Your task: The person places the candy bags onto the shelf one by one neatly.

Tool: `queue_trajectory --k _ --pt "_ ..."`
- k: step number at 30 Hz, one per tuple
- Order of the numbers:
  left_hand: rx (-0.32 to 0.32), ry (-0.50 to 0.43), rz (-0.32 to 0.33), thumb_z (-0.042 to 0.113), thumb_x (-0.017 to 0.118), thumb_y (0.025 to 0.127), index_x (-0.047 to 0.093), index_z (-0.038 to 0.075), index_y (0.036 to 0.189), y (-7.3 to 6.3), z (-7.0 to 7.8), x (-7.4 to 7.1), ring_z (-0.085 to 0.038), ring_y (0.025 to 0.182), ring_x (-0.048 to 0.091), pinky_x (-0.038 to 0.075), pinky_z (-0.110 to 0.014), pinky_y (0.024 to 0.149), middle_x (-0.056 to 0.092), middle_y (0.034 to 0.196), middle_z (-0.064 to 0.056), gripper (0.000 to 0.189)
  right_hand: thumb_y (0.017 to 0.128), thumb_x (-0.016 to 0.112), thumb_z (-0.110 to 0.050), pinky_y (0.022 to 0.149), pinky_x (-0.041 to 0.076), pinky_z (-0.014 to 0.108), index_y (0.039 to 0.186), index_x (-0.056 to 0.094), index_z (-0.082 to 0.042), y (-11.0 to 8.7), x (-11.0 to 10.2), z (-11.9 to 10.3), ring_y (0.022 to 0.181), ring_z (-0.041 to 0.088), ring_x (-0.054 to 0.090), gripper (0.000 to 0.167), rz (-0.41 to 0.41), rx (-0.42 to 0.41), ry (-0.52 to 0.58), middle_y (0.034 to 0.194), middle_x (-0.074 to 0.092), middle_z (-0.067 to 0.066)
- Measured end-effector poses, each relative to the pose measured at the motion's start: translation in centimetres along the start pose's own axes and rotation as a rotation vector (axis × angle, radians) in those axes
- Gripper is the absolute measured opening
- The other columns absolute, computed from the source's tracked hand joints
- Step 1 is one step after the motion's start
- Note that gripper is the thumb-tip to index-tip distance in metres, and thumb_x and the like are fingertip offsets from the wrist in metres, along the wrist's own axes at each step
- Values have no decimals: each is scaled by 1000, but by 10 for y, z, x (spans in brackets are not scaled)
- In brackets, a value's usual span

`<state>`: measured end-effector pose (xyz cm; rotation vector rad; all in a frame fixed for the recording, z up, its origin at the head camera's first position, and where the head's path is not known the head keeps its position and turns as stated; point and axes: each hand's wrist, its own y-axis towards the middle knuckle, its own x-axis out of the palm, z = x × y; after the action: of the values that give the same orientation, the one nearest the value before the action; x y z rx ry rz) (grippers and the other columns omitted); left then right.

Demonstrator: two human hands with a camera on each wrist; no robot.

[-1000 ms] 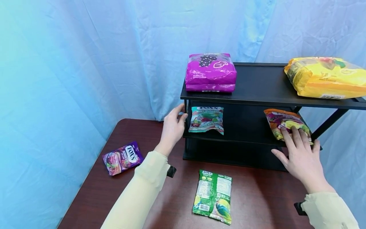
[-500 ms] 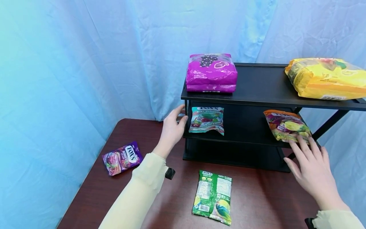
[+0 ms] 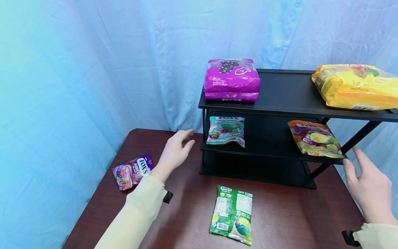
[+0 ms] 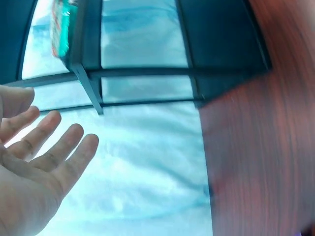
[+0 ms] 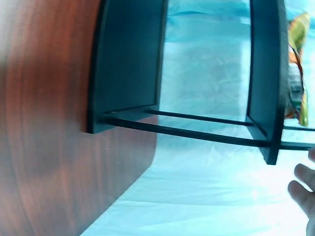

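My left hand hovers left of the black shelf rack, its fingers relaxed and holding nothing; the left wrist view shows the fingers spread apart from the frame. Close to the rack's right end is my right hand, empty, thumb and fingertips near the middle shelf's corner. On that middle shelf lie a teal Fox's candy bag at the left and an orange-and-purple candy bag at the right. The top shelf bears a magenta bag with a dark-berry picture and a yellow bag.
In front of the rack, a green Fox's candy bag lies on the brown table. A purple Fox's Berries bag lies at the table's left, partly behind the left sleeve. Blue curtain hangs behind.
My left hand has come off the rack's left post and moved left and down. My right hand has left the orange-and-purple candy bag and moved right.
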<state>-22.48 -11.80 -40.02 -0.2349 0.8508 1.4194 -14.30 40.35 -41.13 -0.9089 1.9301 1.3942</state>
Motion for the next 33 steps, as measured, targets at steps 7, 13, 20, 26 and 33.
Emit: queue_trajectory --k 7,13,20,26,33 --pt "-14 175 -47 19 62 104 58 12 145 -20 -20 -14 -27 133 56 44 -48 111 60 142 -8 43 110 37 -24 101 39 70 161 23 0 24 -7 -1 133 57 44 58 -110 207 92 157 35 30" --pt "-39 241 -76 19 65 102 59 9 144 -34 -42 -26 -31 133 56 43 -50 112 61 141 -12 44 111 31 -28 105 36 69 163 14 -2 41 -8 0 140 53 38 61 -171 292 164 160 28 29" --pt "-93 286 -96 13 66 100 59 3 142 -53 -74 -38 -39 131 55 42 -56 110 60 140 -20 44 111 29 -26 74 50 49 162 22 -3 57 -9 2 128 56 51 57 -178 327 155 152 42 33" --pt "-178 303 -118 14 65 100 58 1 142 -65 -94 -49 -44 132 53 42 -59 110 58 141 -24 44 112 25 -28 100 44 67 164 15 -8 62 -6 3 131 56 47 56 -214 404 225 156 37 29" --pt "-245 334 -140 13 64 101 57 -2 142 -75 -112 -57 -50 132 49 39 -63 110 54 143 -28 44 114 26 -24 107 35 70 163 22 -9 68 -4 3 133 53 46 52 -241 427 272 154 41 27"
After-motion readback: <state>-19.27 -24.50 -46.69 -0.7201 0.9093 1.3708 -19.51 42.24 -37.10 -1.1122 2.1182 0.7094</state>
